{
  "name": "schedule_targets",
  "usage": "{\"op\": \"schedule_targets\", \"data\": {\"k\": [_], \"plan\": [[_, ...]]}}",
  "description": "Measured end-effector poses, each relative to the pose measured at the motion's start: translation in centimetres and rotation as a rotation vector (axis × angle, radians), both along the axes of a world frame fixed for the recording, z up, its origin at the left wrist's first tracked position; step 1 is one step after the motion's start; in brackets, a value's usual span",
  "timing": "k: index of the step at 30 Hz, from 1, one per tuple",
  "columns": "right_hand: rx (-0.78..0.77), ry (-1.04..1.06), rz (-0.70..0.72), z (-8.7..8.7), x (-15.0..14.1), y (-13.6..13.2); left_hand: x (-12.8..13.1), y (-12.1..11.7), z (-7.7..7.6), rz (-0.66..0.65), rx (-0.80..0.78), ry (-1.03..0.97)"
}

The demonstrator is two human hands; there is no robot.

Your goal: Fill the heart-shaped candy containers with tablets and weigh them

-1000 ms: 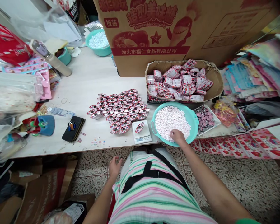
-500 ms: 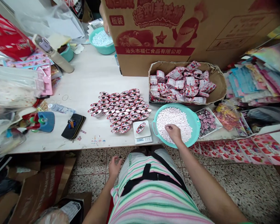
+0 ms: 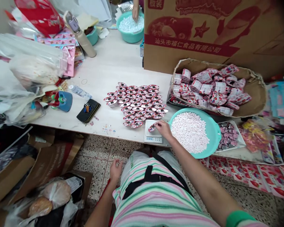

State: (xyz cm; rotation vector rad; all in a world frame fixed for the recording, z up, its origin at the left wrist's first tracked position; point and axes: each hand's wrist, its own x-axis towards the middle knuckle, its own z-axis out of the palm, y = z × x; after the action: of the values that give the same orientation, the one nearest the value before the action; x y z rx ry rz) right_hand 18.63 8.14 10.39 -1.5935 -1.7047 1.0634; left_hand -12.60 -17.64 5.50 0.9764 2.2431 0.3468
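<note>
My right hand (image 3: 163,128) hovers over a small white scale (image 3: 152,133) at the table's front edge, fingers pinched together above an open tin (image 3: 152,128) that sits on it; whether they hold small candies I cannot make out. Just right of it stands a teal basin (image 3: 214,132) full of small white candies (image 3: 189,131). Left of the scale lies a cluster of several open tins (image 3: 137,104). My left hand (image 3: 115,170) hangs below the table beside my striped clothing, fingers loosely spread and holding nothing.
A cardboard tray (image 3: 257,94) of wrapped packets stands behind the basin, with a big printed carton (image 3: 203,31) further back. Another person's hand (image 3: 135,12) reaches into a far teal bowl (image 3: 130,34). A black pouch (image 3: 88,110), plastic bags (image 3: 26,72) and floor boxes (image 3: 38,164) crowd the left.
My right hand left the basin of white candies and moved left to the tin on the scale. The view shifted right and down. Another person's hand appeared at the far bowl.
</note>
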Motion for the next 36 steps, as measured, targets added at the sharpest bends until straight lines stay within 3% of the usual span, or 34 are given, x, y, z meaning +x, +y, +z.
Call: {"op": "schedule_targets", "data": {"k": [7,16,36], "plan": [[0.023,-0.115,0.088,-1.1,-0.8,-0.2,0.5,-1.5,-0.2,0.04,-0.023,-0.016],[0.085,-0.066,0.041,0.3,-0.1,-0.4,-0.4,0.4,-0.6,0.059,0.004,-0.043],[0.05,-0.112,-0.007,1.0,1.5,-1.6,-0.1,2.1,-0.6,0.02,-0.004,-0.088]]}}
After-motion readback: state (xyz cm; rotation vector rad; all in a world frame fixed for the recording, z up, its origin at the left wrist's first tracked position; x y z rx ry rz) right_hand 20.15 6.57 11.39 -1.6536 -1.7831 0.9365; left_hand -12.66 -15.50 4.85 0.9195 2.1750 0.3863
